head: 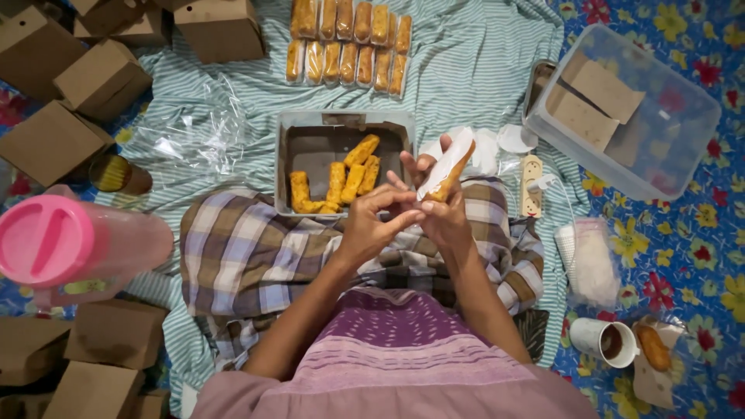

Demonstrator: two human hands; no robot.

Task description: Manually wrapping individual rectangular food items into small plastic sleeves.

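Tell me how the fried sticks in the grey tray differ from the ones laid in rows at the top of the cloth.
The sticks in the grey tray are bare, while the rows on the cloth are each wrapped in clear plastic. The tray sticks lie loose at odd angles; the wrapped ones sit side by side in two neat rows. The tray holds fewer. Both are golden-brown and finger-shaped, like the one between the left hand and right hand.
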